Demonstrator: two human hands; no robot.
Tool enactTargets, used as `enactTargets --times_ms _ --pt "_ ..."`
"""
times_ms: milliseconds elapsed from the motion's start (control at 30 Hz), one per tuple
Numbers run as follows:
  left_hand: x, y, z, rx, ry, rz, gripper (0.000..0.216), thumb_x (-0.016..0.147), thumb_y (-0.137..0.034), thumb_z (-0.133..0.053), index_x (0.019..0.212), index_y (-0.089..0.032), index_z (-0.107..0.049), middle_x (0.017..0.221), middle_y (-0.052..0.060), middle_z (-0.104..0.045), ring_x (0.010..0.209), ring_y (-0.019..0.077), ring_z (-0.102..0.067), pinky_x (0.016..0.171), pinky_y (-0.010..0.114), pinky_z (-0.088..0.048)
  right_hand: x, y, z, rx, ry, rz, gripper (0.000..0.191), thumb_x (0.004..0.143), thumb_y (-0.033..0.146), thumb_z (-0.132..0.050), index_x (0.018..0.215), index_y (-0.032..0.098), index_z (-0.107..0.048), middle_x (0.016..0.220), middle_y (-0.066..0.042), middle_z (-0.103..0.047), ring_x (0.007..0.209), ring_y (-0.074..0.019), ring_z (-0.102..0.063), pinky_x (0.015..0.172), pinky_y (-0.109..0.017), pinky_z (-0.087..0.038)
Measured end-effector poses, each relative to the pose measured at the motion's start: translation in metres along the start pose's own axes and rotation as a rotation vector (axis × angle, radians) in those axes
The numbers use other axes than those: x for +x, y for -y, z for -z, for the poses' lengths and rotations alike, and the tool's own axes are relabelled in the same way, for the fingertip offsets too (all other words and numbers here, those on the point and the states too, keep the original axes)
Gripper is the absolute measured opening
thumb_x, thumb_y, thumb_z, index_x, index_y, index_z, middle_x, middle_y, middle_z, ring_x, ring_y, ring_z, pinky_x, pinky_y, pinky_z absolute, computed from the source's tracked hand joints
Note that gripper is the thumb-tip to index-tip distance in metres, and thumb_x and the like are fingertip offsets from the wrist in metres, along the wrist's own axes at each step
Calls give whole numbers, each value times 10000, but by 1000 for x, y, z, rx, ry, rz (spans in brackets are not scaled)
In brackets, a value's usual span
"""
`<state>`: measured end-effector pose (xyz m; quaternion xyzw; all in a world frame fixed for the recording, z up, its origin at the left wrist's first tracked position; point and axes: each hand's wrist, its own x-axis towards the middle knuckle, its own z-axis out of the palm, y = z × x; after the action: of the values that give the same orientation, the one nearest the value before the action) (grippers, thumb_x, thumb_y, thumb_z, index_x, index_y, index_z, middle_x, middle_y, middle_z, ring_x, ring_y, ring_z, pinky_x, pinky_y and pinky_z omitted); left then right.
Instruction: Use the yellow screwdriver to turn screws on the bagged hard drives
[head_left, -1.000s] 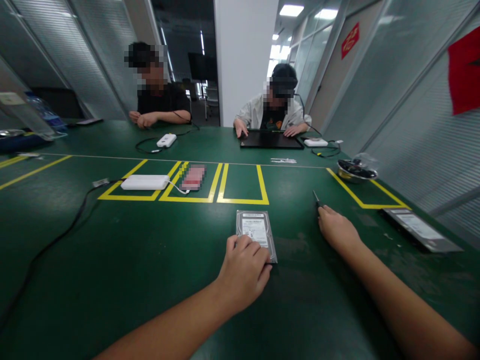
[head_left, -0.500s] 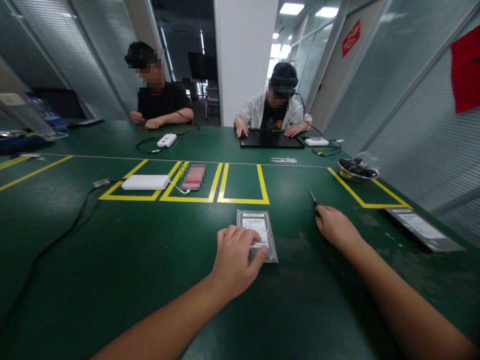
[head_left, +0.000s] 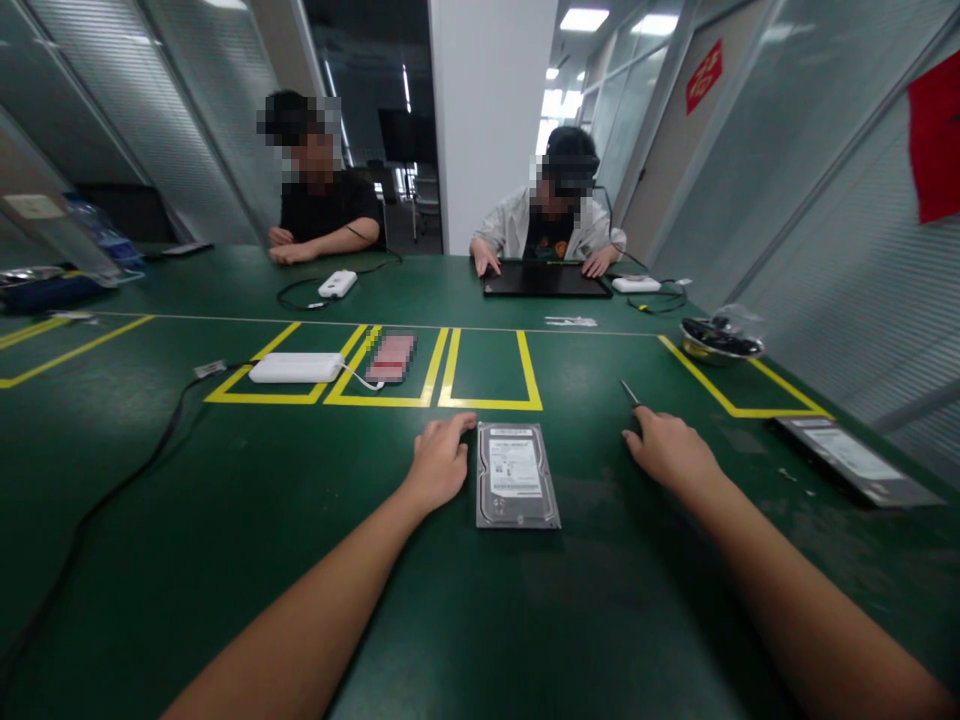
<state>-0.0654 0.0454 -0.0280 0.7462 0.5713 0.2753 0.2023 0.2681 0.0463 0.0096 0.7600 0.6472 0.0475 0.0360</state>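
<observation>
A hard disk drive [head_left: 514, 475] lies flat on the green table, its white label facing up. My left hand [head_left: 439, 462] is just left of it, with the index finger stretched out to the drive's upper left corner. The thumb is apart from that finger and nothing shows in this hand. Over on the right, my right hand [head_left: 669, 447] is closed around a screwdriver [head_left: 630, 393], whose thin metal shaft points up and left, away from the drive. The screwdriver's handle is mostly hidden by the fingers.
At the right edge rests a second hard drive [head_left: 855, 462]; behind it stands a metal bowl [head_left: 720, 343] of dark items. A white power bank [head_left: 296, 367] is cabled to a phone [head_left: 391, 358]. Across the table, one person has both hands on a dark flat panel [head_left: 546, 280]; another sits left.
My left hand has moved left off the top of the hard drive to its upper left corner, uncovering the label. My right hand stays in nearly the same place with the screwdriver.
</observation>
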Motion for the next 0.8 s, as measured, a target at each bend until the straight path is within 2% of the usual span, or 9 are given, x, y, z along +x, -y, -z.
enactTargets --times_ms 100,267,367,467,567,667,800 --pt "3 0 2 11 58 -35 568 824 -66 -508 1359 -254 -477 1322 41 -625 1250 287 -478 1025 530 -353 1 2 5 -13 5 -28 337 940 394 -486 1148 151 -594 985 -170 -656 874 -329 -684 689 -390 -514" --pt "3 -1 4 23 84 -55 571 803 -88 -541 1351 -240 -490 1345 60 -603 1258 303 -466 1014 537 -348 -5 17 22 -44 -62 -31 340 945 378 -488 1131 121 -611 1012 -205 -634 878 -341 -678 707 -433 -523" --pt "2 -1 5 25 80 -63 559 803 -90 -544 1341 -234 -494 1330 69 -611 1264 304 -469 1011 527 -355 -19 39 33 -20 -113 56 356 960 394 -455 1119 121 -617 1023 -190 -629 907 -318 -662 732 -425 -530" --pt "0 -1 5 24 81 -76 558 805 -101 -552 1344 -227 -483 1300 74 -629 1264 306 -471 1003 524 -360 -42 67 41 37 -124 186 432 956 494 -440 1215 182 -588 1138 -151 -609 1015 -294 -623 769 -396 -541" --pt "-2 -2 6 20 89 -92 572 807 -135 -571 1362 -217 -461 1273 66 -649 1255 315 -464 1001 534 -348 -68 93 46 160 -86 348 564 913 557 -487 1351 202 -509 1321 -175 -514 1118 -340 -566 807 -454 -540" --pt "-5 -5 6 9 107 -116 591 800 -173 -600 1369 -220 -453 1256 58 -659 1249 312 -461 1002 515 -344 -89 114 48 215 17 399 746 843 622 -559 1469 254 -387 1431 -199 -411 1136 -381 -545 806 -508 -532" --pt "-11 -9 7 -17 140 -156 601 794 -220 -635 1364 -247 -447 1250 33 -666 1231 303 -464 1000 487 -334 -101 130 46 222 79 406 846 799 690 -570 1506 305 -308 1524 -213 -267 1223 -426 -472 846 -555 -500"
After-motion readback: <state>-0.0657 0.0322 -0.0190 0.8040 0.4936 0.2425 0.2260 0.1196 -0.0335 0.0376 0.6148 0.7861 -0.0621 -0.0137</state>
